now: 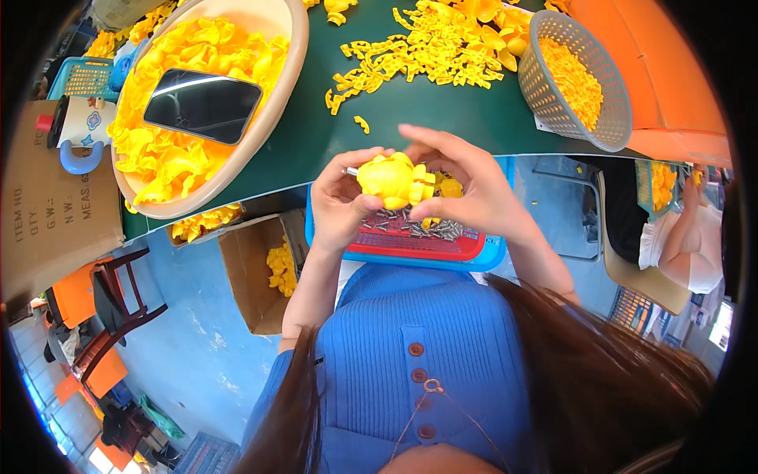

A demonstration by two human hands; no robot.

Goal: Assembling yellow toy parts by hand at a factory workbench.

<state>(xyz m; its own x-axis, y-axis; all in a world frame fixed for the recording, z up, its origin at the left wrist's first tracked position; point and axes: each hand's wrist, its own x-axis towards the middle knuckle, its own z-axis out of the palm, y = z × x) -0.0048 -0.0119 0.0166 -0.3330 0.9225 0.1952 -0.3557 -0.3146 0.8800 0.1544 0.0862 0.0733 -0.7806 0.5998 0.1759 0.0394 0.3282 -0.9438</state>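
Observation:
My left hand (338, 197) is closed round a rounded yellow plastic toy part (388, 180), held above the red basket. A short metal pin (350, 171) sticks out at the part's left end, by my fingers. Small yellow tabs show on its right side. My right hand (466, 178) is spread beside that side, index finger stretched out and thumb close to the part's lower edge. Whether the thumb touches it is hard to see. Under my hands, a red basket (466, 251) holds many small metal pins (410, 225) and some yellow pieces, within a blue tray (496, 254).
A beige basin (296, 47) of yellow parts stands left on the green table (316, 118), a black phone (203, 106) on top. Small yellow pieces (442, 47) lie at the back. A grey basket (545, 91) stands right. A patterned cup (83, 130) is far left; another person (683, 245) sits right.

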